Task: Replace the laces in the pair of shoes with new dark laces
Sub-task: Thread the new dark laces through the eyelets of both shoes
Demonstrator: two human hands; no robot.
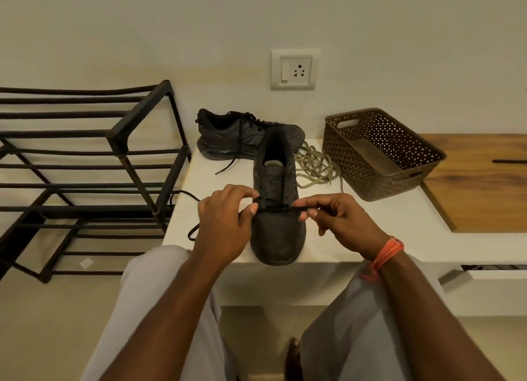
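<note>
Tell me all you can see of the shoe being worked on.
The dark grey leather-looking shoe stands upright on the white table, toe toward the person and at the table's edge. Its eyelets are bare except the lowest row, where a new dark lace crosses. The left hand and right hand pinch that lace at either side.

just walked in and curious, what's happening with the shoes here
A person is threading a dark lace into the near shoe on the white table. The left hand and right hand each pinch the lace at the lowest eyelets; the rest are bare. The far shoe already has dark laces. A pile of pale laces lies beside a brown basket.
</note>
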